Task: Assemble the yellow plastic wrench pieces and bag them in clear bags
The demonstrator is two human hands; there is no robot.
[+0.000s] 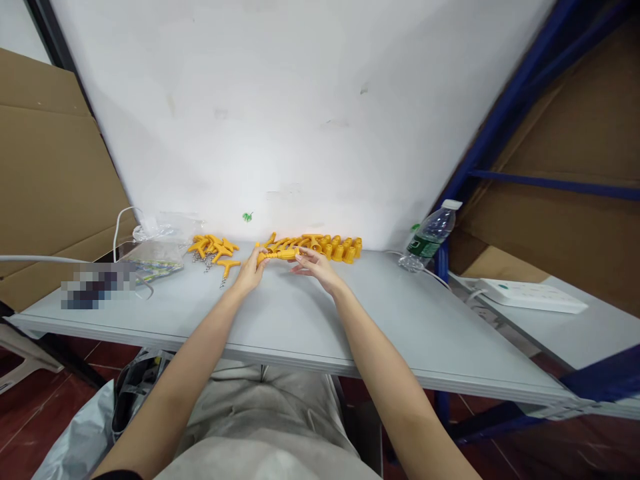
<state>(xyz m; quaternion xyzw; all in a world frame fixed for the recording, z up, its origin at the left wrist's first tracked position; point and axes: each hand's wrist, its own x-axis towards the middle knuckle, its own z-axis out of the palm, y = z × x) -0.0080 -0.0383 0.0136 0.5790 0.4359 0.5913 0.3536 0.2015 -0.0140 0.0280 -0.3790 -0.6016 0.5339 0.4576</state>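
Observation:
A yellow plastic corkscrew [281, 254] lies level between my two hands, just above the table. My left hand [250, 272] is closed around its left end. The thumb and fingers of my right hand [319, 269] pinch its right end, with the lower fingers partly extended. Left of my hands, several yellow T-shaped handles with metal spirals [229, 269] lie in a loose pile. Behind my hands is a row of other yellow corkscrew parts [287, 243], partly hidden. Several yellow cup-shaped caps [349, 254] stand grouped just right of my right hand.
The grey table [300, 320] meets a white panel [300, 120] at the back. A plastic bottle [431, 237] leans at the right, near a white power strip [533, 295]. Clear plastic bags [160, 253] and a white cable [45, 258] are at the left. Blue shelving [500, 127] borders the right.

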